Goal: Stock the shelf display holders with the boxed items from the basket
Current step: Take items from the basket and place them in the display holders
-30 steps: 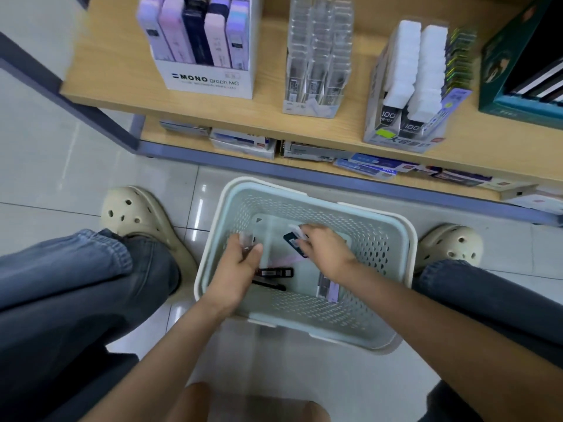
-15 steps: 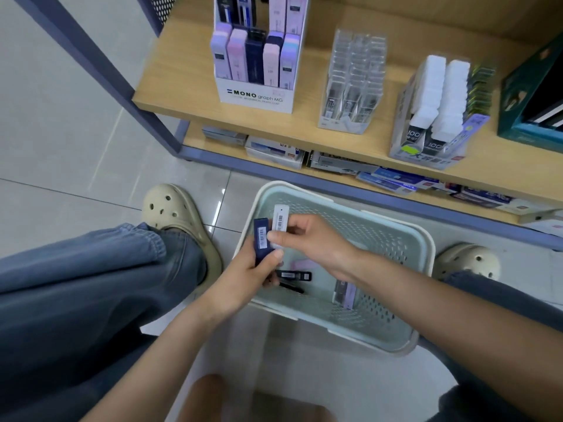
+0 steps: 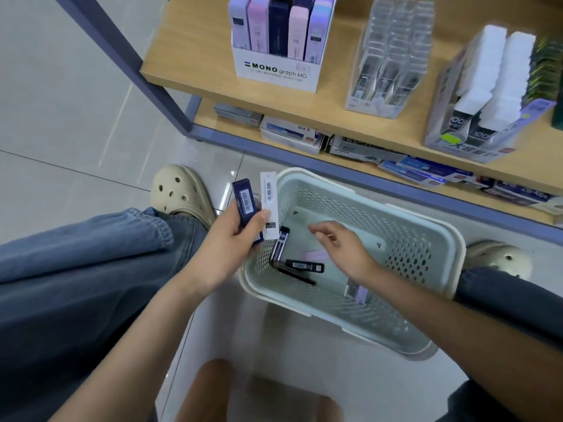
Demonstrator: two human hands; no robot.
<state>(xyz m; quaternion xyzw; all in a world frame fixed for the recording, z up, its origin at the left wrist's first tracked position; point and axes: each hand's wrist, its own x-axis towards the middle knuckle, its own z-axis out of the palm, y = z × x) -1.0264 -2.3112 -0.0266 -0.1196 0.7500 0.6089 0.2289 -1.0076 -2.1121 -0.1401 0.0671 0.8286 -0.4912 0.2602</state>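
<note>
A pale green perforated basket (image 3: pixel 426 239) stands on the floor in front of the shelf. My left hand (image 3: pixel 234 239) holds two slim boxes upright at the basket's left rim: a navy box (image 3: pixel 245 202) and a white box (image 3: pixel 269 202). My right hand (image 3: pixel 341 242) hovers over the basket's inside with loose fingers and holds nothing. Several boxes lie in the basket: a dark one (image 3: pixel 304 265), a purple-black one (image 3: pixel 281 243), a pink one (image 3: pixel 316 255) and a lilac one (image 3: pixel 359 293). The white MONO display holder (image 3: pixel 275 71) stands on the shelf.
The wooden shelf (image 3: pixel 195 56) carries a clear plastic holder (image 3: pixel 387 62) and a holder of white boxes (image 3: pixel 484 95). Flat packs lie on the lower shelf (image 3: pixel 292 132). My knees and beige clogs (image 3: pixel 182 190) flank the basket. A grey shelf post (image 3: pixel 128 56) rises at left.
My right hand has let go of the white box, which my left hand now holds with the navy one, and has dropped back over the basket. The view has moved closer to the shelf.
</note>
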